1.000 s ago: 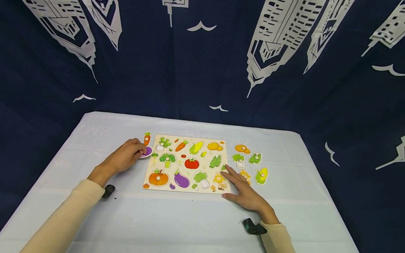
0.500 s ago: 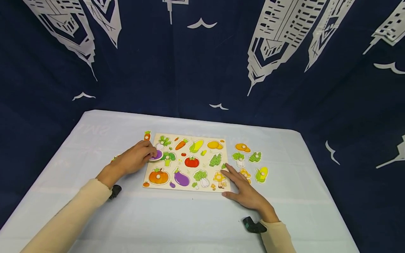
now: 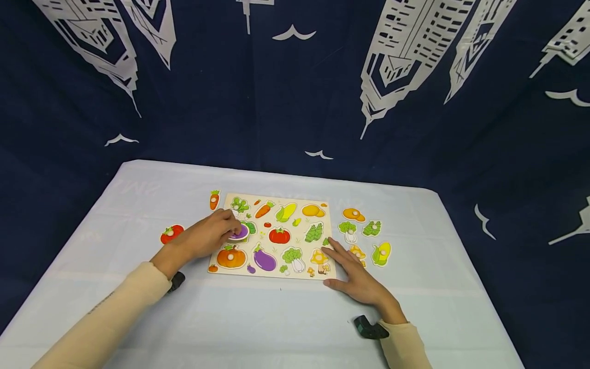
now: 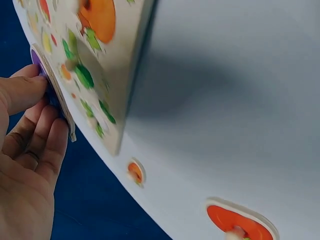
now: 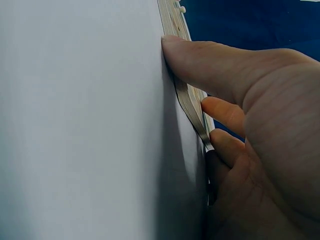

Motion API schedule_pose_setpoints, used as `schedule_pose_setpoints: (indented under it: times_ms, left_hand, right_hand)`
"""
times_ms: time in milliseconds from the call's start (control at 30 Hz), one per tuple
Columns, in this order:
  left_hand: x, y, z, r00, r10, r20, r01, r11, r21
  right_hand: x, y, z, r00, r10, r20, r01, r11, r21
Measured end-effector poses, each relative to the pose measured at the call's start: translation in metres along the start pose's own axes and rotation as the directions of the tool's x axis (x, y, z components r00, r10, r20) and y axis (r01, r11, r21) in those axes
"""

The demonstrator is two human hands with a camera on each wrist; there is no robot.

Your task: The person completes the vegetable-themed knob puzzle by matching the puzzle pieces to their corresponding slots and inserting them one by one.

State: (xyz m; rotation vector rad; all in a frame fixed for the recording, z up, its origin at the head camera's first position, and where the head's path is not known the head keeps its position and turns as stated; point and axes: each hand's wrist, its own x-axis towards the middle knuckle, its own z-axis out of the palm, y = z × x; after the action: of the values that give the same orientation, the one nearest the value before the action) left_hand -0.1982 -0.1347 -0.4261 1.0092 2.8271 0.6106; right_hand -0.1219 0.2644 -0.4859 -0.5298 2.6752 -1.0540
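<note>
Head view: left hand (image 3: 207, 237) pinches the purple piece (image 3: 240, 234) over the board (image 3: 299, 245); right hand (image 3: 354, 279), spread, touches its edge. Best practice: board braced, piece level.

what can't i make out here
Head view: part of the broccoli, behind the eggplant piece and left hand.
Head view: part of the mushroom piece, behind the right hand.
Left wrist view: tomato piece, cut off by the bottom edge.
Head view: marks on left sleeve, too small to read.

The cream left sleeve (image 3: 110, 312) bears a thin dark marking (image 3: 100, 303); the right sleeve (image 3: 405, 346) is cream too; both wrist cameras (image 3: 370, 330) are black.
</note>
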Motion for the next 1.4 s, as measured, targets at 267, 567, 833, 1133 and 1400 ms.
schedule_pose_setpoints:
  times_ms: [267, 567, 833, 1133, 1400]
  left_hand:
    - [0.002, 0.012, 0.004, 1.0, 0.011, 0.021, -0.012, 1.0, 0.025]
    - [0.001, 0.021, 0.01, 0.999, 0.039, 0.035, -0.041, 0.999, 0.033]
    - [0.002, 0.03, 0.023, 0.991, 0.124, 0.04, -0.126, 0.991, 0.035]
    - [0.006, 0.038, 0.034, 0.978, 0.209, 0.011, -0.209, 0.976, 0.056]
    - [0.009, 0.045, 0.038, 0.973, 0.229, 0.018, -0.229, 0.972, 0.056]
  right_hand:
    - [0.0, -0.001, 0.0, 1.0, 0.006, 0.0, -0.006, 1.0, -0.004]
    - [0.001, 0.0, 0.0, 1.0, 0.005, 0.001, -0.005, 1.0, -0.006]
    - [0.001, -0.001, 0.0, 1.0, 0.009, 0.005, -0.009, 1.0, 0.005]
    - [0.0, -0.002, 0.0, 1.0, 0.006, 0.001, -0.006, 1.0, -0.012]
    - [0.0, -0.001, -0.001, 1.0, 0.006, 0.006, -0.006, 1.0, -0.021]
